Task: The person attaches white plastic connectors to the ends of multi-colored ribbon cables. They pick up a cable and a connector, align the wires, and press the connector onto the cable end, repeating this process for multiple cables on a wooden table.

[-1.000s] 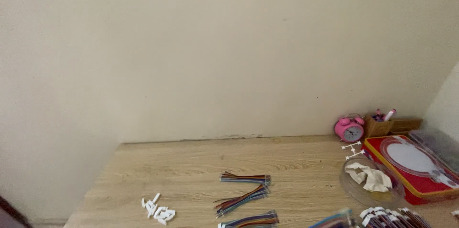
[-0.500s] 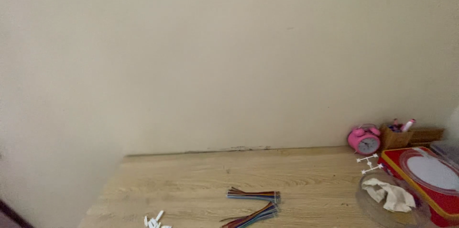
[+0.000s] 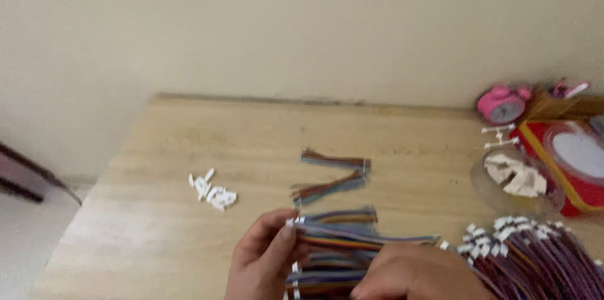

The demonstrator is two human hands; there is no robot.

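The left hand (image 3: pixel 264 261) pinched the white-tipped end of a flat strip of coloured wires (image 3: pixel 358 241) between thumb and fingers, a narrow grip closed on that end. The strip ran from the pinch off to the right, low over the wooden table (image 3: pixel 157 231), and passed under the right hand (image 3: pixel 418 273). The right hand lay over the strip's far part with its fingers curled down; whether it actually clasped the wires or only rested on them could not be told, as the picture was blurred and the hand was cut by the lower edge.

Taking the held strip as the landmark: just beneath it and beyond it lay more short wire strips, one bundle (image 3: pixel 343 216) right behind it, another (image 3: pixel 328 188) farther back and lying at a slant, and a third (image 3: pixel 335 160) farther still toward the wall. To the left of the strip, well apart, sat a small scatter of white plastic connectors (image 3: pixel 212 190). To its right, close to the right hand, a large heap of dark wires with white ends (image 3: pixel 535 253) spread toward the corner of the view. Behind that heap stood a clear round dish (image 3: pixel 487 194) holding white pieces, and beyond the dish a red tray (image 3: pixel 544 149) and a pink alarm clock (image 3: pixel 502 104) near the wall.
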